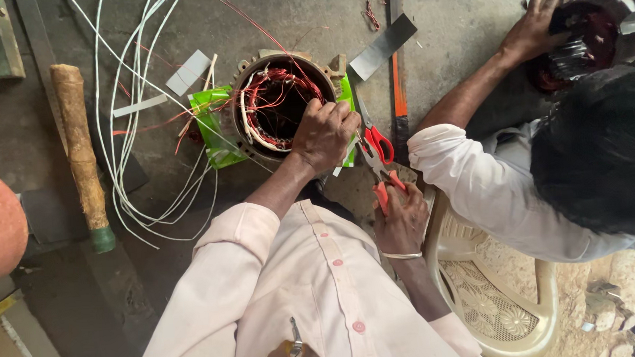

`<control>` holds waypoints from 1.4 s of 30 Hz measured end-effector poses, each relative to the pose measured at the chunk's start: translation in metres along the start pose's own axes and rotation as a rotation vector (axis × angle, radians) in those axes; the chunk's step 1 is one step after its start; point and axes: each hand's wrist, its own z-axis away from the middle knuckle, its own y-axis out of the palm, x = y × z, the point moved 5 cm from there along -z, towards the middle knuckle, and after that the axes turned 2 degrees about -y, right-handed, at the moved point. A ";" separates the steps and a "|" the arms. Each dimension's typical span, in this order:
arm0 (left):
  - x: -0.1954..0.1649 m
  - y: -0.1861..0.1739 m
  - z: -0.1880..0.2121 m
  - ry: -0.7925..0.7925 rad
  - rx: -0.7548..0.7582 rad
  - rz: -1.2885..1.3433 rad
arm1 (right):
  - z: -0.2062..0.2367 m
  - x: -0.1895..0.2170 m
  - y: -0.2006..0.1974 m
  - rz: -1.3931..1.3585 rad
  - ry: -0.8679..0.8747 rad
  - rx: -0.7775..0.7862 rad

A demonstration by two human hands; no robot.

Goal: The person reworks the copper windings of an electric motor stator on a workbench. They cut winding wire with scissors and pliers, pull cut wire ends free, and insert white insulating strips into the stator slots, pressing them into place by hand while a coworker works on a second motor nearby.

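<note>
- The round grey metal motor stator with red copper windings (279, 104) stands on the concrete floor (309, 19), directly under the left hand (324, 135), whose grip is curled shut over the stator's near rim and windings.
- The right hand (401, 221), just right of and below that grip, is closed on red-handled pliers (376, 169).
- Red-handled scissors (375, 136) lie just above the pliers.
- White wires (131, 137) trail left of the stator.
- A wooden-handled hammer (81, 151) lies farther left.
- A co-worker's hand (534, 26) rests on another motor (599, 30), far right.
</note>
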 end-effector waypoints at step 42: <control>0.002 0.004 -0.003 0.014 -0.014 -0.059 | 0.021 -0.045 0.059 -2.302 0.275 1.080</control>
